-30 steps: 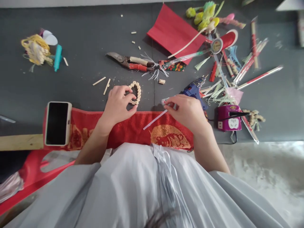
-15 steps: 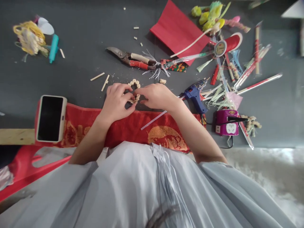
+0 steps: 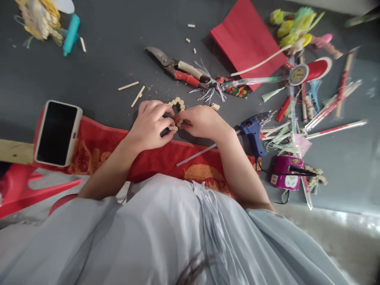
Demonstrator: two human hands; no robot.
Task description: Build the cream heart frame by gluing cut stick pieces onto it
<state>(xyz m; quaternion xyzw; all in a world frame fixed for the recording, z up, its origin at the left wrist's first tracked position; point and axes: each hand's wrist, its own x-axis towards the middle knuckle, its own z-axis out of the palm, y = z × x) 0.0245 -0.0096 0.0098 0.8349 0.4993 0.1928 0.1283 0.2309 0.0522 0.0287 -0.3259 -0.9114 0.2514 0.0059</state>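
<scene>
A small beige ring of knobbly, straw-like segments (image 3: 177,102) lies between my hands near the table's front edge. My left hand (image 3: 152,126) curls its fingers around the ring's left side and hides part of it. From the right, my right hand (image 3: 203,123) grips the ring's right side with its thumb and fingertips. Just behind the right knuckles sits a short beige piece (image 3: 215,107). Two thin pale sticks (image 3: 137,96) are left of the ring.
A blue glue gun (image 3: 253,132) lies right of my right forearm, beside a purple power socket (image 3: 286,173). Pruning shears (image 3: 178,69), red paper (image 3: 247,37) and a red thread spool (image 3: 314,70) lie behind. A phone-like device (image 3: 57,132) rests left on a red cloth (image 3: 157,158).
The view has tilted and shifted, so the table items appear displaced. Both hands stay at the ring, with the right fingers covering slightly more of its right side.
</scene>
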